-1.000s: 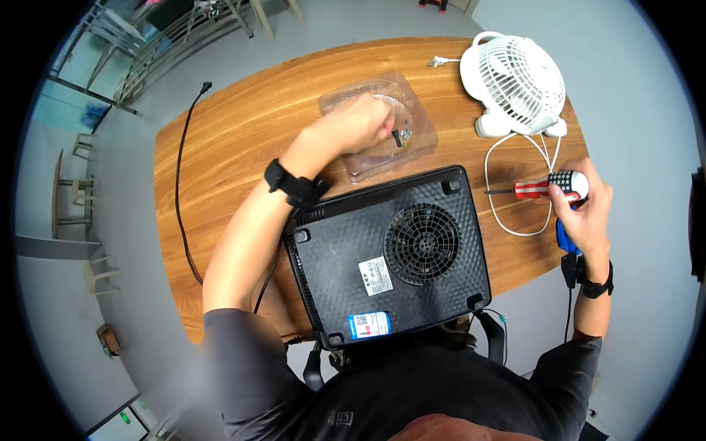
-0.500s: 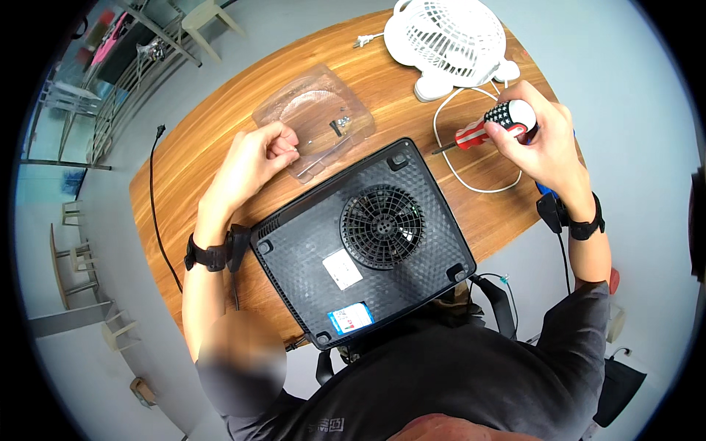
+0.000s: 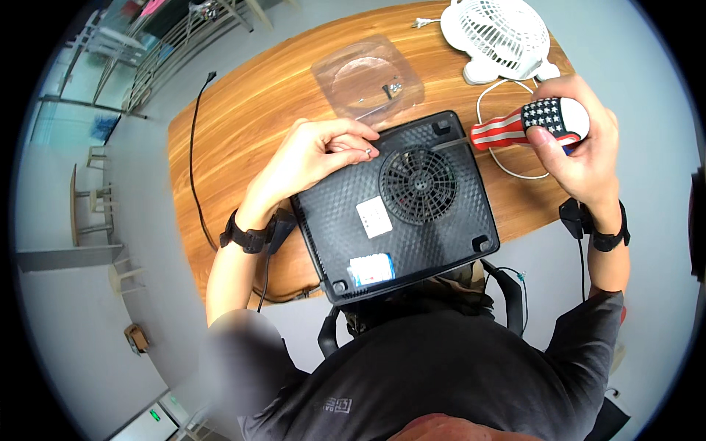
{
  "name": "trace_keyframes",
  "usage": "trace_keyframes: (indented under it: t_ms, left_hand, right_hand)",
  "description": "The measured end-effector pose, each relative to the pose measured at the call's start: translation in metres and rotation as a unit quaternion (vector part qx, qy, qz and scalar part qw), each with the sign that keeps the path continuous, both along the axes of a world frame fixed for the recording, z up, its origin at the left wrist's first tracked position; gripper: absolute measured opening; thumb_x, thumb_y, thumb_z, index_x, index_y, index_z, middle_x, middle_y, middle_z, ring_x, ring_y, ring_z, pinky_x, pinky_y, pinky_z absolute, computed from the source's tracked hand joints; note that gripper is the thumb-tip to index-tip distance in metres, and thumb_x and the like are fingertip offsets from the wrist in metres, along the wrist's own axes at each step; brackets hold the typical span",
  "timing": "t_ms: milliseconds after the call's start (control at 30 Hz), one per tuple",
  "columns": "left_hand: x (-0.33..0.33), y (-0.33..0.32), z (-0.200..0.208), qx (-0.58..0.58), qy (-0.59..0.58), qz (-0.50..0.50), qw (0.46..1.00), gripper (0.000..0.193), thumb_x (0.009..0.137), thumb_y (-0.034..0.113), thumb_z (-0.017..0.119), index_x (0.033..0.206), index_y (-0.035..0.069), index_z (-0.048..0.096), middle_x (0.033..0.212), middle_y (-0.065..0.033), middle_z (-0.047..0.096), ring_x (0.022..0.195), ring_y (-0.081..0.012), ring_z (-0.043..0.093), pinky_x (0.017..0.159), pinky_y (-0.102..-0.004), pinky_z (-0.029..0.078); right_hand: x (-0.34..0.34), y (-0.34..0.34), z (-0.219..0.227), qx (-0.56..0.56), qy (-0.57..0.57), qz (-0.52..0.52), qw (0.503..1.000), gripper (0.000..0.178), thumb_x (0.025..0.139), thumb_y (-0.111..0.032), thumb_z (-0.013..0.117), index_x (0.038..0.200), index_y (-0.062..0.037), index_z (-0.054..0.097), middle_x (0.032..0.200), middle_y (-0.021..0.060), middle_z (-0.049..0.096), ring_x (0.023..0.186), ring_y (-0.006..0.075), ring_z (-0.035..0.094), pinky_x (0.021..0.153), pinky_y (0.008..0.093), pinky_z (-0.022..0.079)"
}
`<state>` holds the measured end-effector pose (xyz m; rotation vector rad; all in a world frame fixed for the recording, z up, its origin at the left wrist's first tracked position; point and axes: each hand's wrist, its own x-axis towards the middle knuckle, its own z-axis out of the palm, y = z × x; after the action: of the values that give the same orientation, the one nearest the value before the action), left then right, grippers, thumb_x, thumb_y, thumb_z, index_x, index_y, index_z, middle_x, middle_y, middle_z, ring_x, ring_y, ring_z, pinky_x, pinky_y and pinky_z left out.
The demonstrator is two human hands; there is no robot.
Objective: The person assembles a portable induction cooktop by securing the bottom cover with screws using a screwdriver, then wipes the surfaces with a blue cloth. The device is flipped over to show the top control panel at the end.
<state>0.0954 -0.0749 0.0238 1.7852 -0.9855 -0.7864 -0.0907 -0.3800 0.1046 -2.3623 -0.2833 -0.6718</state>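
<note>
A black square appliance point(image 3: 346, 213), which looks like an induction cooker turned underside up, lies at the table's near edge with a round fan grille point(image 3: 419, 185) facing me. Over its far left part, my left hand point(image 3: 323, 151) pinches a small silver screw point(image 3: 369, 151) between thumb and fingertips. My right hand point(image 3: 585, 143) is wrapped round a screwdriver point(image 3: 507, 131) with a red, white and star-patterned handle. The screwdriver's shaft points left across the appliance's far right edge, its tip over the area beside the grille.
Beyond the appliance lies a clear plastic tray point(image 3: 331, 73) holding small screws point(image 3: 396, 87). A white fan point(image 3: 507, 37) with a white cord lies at the far right. One black cable point(image 3: 193, 162) runs along the table's left side.
My left hand has moved from the plastic tray to above the appliance, carrying the screw. The screwdriver has come left, its shaft now over the appliance. The whole view has shifted.
</note>
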Motion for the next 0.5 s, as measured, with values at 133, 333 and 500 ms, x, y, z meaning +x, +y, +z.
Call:
trace_keyframes:
  t_ms: [133,333,500]
  left_hand:
    - [-0.028,0.031,0.001,-0.002,-0.027,-0.001,1.000,0.015,0.093,0.004,0.076,0.107,-0.001,0.077,0.096,-0.0097,0.080,0.093,-0.0152,0.077,0.085,-0.0273,0.061]
    - [-0.075,0.092,-0.006,-0.003,-0.056,0.033,0.998,0.009,0.092,0.006,0.078,0.100,0.001,0.076,0.086,-0.0017,0.075,0.081,-0.0080,0.068,0.075,-0.0249,0.055]
    - [-0.114,0.132,-0.007,0.012,-0.089,0.098,0.991,0.011,0.094,0.008,0.077,0.100,0.000,0.074,0.086,0.0009,0.069,0.078,-0.0065,0.060,0.074,-0.0245,0.053]
  right_hand:
    - [0.005,0.044,0.001,0.014,-0.014,0.079,0.997,0.033,0.082,-0.014,0.086,0.104,-0.0036,0.064,0.078,0.0024,0.070,0.070,0.0066,0.065,0.062,0.0237,0.050]
    - [0.005,0.109,0.000,-0.044,0.025,0.166,0.985,0.030,0.084,-0.011,0.082,0.107,-0.0013,0.066,0.090,0.0048,0.069,0.077,0.0121,0.066,0.070,0.0260,0.053]
    - [-0.007,0.155,0.004,-0.075,-0.005,0.190,0.979,0.033,0.084,-0.015,0.084,0.109,-0.0018,0.067,0.085,0.0040,0.070,0.073,0.0116,0.067,0.067,0.0252,0.053]
